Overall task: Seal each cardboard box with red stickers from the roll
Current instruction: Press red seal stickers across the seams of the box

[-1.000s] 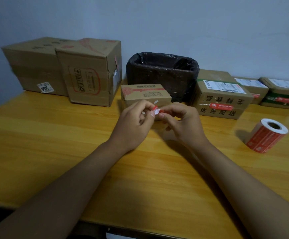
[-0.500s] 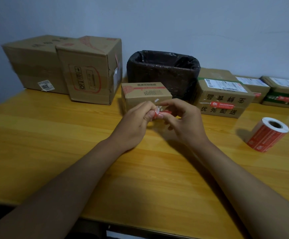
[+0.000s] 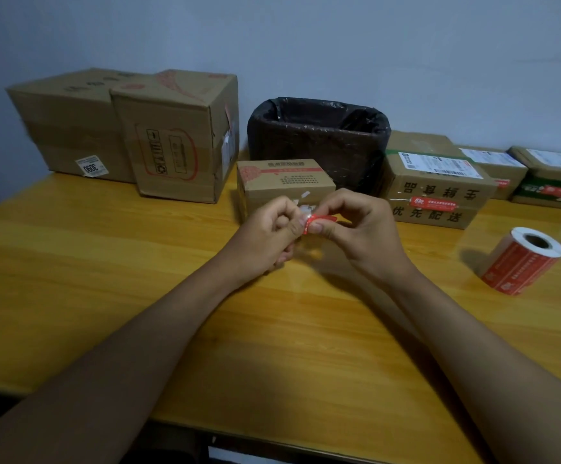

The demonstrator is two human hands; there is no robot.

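Both hands raised over table (image 3: 138, 296) centre, fingertips meeting. Left hand (image 3: 265, 236) curled, thumb and forefinger pinching white end of sticker (image 3: 316, 222). Right hand (image 3: 362, 229) curled likewise, thumb and forefinger pinching red part of same sticker. Sticker bent between the two pinches, held just in front of small box (image 3: 282, 182) at 12 o'clock from hands. Roll (image 3: 523, 259) lying on its side at 3 o'clock, well apart from hands, red labels outward, white core end facing up and right. Black-lined bin (image 3: 319, 139) behind small box, toward 1 o'clock. Printed box (image 3: 439, 182) at 2 o'clock, red strip across its front face; two flatter boxes (image 3: 553, 179) beyond it to the right. Two large boxes (image 3: 122, 128) at 10 o'clock, side by side and touching, against wall.
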